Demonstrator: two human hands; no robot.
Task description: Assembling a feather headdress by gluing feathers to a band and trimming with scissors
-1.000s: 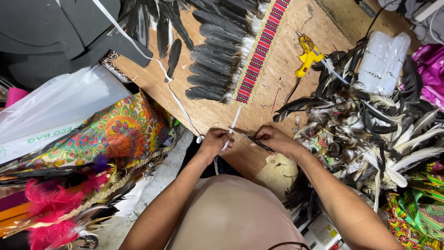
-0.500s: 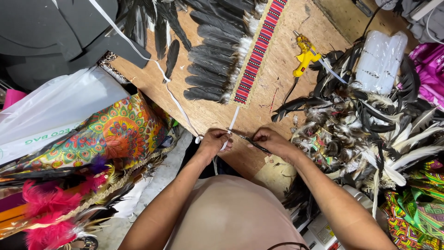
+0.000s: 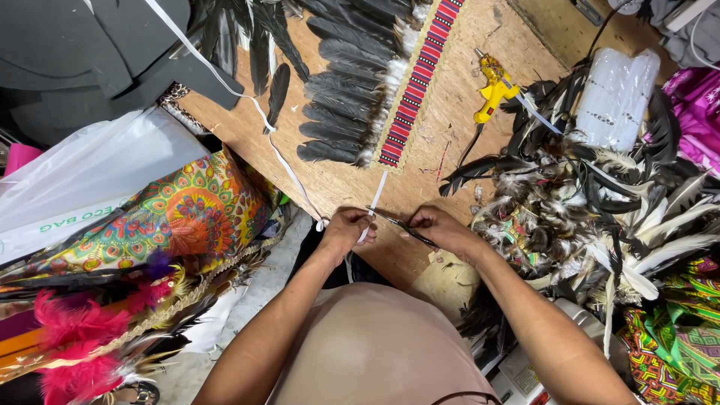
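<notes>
My left hand [image 3: 346, 227] pinches a narrow white ribbon [image 3: 375, 196] at the near edge of the wooden tabletop [image 3: 450, 112]. The ribbon's long tail runs away up and left across the board. My right hand [image 3: 441, 226] holds dark scissors [image 3: 397, 223], whose blades point left and meet the ribbon just beside my left fingers. Beyond my hands lies a row of black feathers [image 3: 341, 82] fixed to a red patterned beaded band [image 3: 418, 79].
A yellow glue gun [image 3: 493, 88] lies on the board at the back right. A heap of loose black and white feathers [image 3: 600, 217] fills the right side, with a clear plastic packet [image 3: 616, 101] behind. Colourful patterned cloth [image 3: 187, 214], pink feathers [image 3: 71, 337] and a white plastic bag [image 3: 90, 176] lie at the left.
My hands have drawn closer together, and the scissors have come up to the ribbon. The view has shifted a little.
</notes>
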